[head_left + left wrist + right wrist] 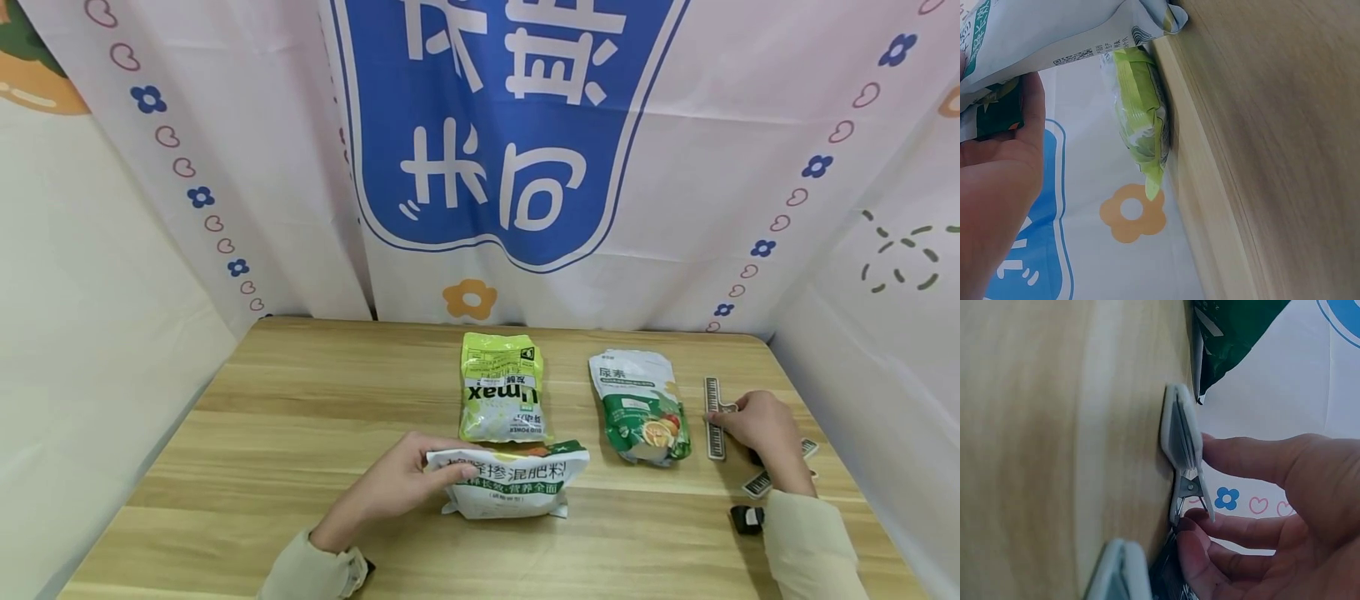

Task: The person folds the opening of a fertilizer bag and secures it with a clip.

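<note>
My left hand [408,475] grips the top left corner of a white and green fertilizer bag [510,500] standing on the table, thumb in front and fingers behind. In the left wrist view the same bag [1054,37] lies across the hand [1004,169]. At the right, my right hand [761,429] is at a bag clip [714,417] with a long striped bar, lying on the table. The right wrist view shows the clip [1182,437] from its side, its grip end between the thumb and curled fingers of the hand [1272,512].
A lime green and white bag [502,387] lies behind the held bag. Right of it is a white and green pouch [643,408] with fruit pictures. Another striped clip [757,485] lies partly under the right forearm, near a small black object [747,520]. A printed curtain [675,208] hangs behind the table.
</note>
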Motion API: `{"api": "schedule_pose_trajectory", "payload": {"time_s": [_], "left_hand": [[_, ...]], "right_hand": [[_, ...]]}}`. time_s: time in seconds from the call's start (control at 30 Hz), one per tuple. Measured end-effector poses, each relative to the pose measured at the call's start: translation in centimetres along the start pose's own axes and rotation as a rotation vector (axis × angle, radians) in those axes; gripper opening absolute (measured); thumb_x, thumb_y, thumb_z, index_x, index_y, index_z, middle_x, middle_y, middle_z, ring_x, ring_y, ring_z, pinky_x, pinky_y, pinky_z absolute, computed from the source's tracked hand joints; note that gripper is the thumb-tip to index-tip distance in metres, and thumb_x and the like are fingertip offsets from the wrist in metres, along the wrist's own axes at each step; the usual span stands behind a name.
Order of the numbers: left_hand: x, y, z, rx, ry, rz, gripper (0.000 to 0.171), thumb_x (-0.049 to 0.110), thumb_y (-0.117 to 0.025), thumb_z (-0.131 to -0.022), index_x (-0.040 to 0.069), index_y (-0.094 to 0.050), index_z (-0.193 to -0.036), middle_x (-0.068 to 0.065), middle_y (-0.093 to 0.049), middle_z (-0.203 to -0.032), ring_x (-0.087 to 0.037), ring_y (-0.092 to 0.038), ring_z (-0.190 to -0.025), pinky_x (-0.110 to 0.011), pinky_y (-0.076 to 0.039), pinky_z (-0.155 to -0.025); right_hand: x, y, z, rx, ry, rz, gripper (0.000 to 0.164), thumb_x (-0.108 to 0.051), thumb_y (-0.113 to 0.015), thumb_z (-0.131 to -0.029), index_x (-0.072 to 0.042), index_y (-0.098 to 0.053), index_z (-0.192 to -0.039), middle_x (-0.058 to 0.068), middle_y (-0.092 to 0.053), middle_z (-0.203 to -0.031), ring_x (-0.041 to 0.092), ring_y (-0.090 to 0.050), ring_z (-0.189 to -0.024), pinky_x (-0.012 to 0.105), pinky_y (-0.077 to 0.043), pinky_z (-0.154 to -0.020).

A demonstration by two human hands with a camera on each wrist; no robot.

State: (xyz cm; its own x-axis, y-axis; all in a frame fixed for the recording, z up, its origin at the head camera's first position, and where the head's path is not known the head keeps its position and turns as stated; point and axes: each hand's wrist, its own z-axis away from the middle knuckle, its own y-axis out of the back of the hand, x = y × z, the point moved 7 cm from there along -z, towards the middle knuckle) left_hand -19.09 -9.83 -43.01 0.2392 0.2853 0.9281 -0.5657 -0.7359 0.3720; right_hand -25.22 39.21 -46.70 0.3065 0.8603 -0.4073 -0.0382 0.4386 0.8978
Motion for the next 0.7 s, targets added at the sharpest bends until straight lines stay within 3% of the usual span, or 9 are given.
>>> {"api": "schedule_pose_trajectory", "payload": {"time_s": [0.43, 0.63, 0.7], "left_hand": [[0.07, -0.03, -0.02, 0.003, -0.007, -0.007, 0.027, 0.029, -0.069, -0.103, 0.017, -0.078, -0.125, -0.006, -0.080, -0.104, 0.002, -0.041, -0.056, -0.017, -0.039, -0.052], [-0.01, 0.04, 0.02, 0.010, -0.007, -0.019, 0.026, 0.029, -0.070, -0.103, 0.017, -0.078, -0.124, -0.006, -0.080, -0.102, 0.002, -0.040, -0.055, -0.016, -0.039, -0.051], [0.01, 0.06, 0.06, 0.012, -0.008, -0.021, 0.026, 0.029, -0.070, -0.103, 0.017, -0.078, -0.124, -0.005, -0.081, -0.103, 0.002, -0.042, -0.056, -0.016, -0.040, -0.052]], "right_hand": [[-0.25, 0.26, -0.25, 0.018, -0.002, -0.010, 0.049, -0.038, -0.081, -0.087, -0.016, -0.045, -0.063, -0.002, -0.040, -0.061, 0.020, -0.044, -0.062, 0.032, -0.033, -0.055], [-0.35, 0.34, -0.28, -0.008, -0.015, -0.023, 0.044, -0.037, -0.079, -0.089, -0.006, -0.056, -0.069, 0.005, -0.049, -0.067, 0.020, -0.046, -0.063, 0.032, -0.036, -0.054], [-0.45, 0.32, -0.32, -0.014, -0.010, -0.017, 0.046, -0.037, -0.078, -0.090, 0.002, -0.060, -0.073, 0.014, -0.056, -0.070, 0.022, -0.049, -0.063, 0.032, -0.039, -0.054]]}}
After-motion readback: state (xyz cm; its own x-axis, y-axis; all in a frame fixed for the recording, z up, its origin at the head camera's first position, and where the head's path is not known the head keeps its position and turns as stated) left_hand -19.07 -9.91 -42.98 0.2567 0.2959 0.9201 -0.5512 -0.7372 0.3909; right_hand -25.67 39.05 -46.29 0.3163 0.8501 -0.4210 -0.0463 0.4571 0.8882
